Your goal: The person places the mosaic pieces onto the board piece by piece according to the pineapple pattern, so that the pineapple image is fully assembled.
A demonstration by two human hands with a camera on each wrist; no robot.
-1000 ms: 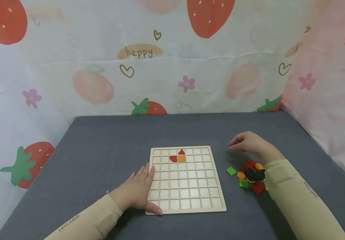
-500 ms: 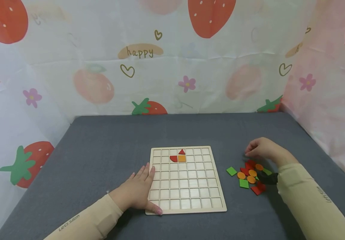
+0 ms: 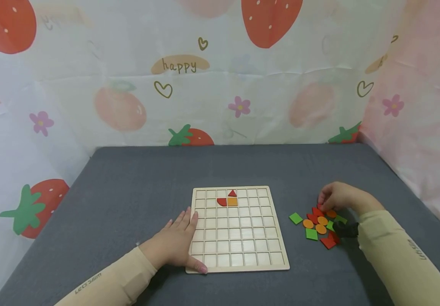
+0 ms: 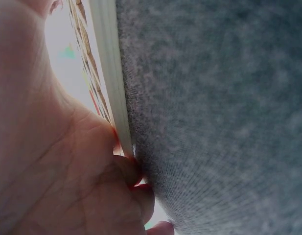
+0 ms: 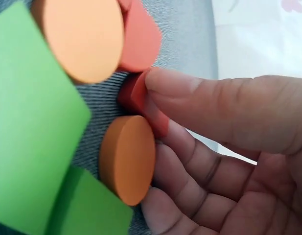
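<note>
My left hand (image 3: 176, 242) lies with straight fingers along the left edge of a pale wooden grid board (image 3: 243, 269), thumb over its near corner. In the left wrist view, the palm is beside the board's edge (image 4: 109, 58). On the board are a red triangle (image 3: 232, 193), an orange square (image 3: 232, 202) and a red quarter circle (image 3: 221, 202). My right hand (image 3: 344, 199) is at the far side of a pile of loose pieces, pinching a red piece (image 5: 141, 95) between thumb and fingers. Its full shape is hidden by the thumb. An orange disc (image 5: 133, 159) is close by the fingers.
Loose pieces lie right of the board: green squares (image 3: 311, 234), several orange discs (image 3: 321, 229) and red pieces (image 3: 328, 242). One green square (image 3: 295, 218) sits apart, nearest the board. The grey tabletop (image 3: 147, 174) ends at a strawberry-printed curtain (image 3: 201, 102).
My right hand has moved right and down from beside the board to the pile, and its thumb and fingers now pinch a red piece. The left hand has stayed on the board.
</note>
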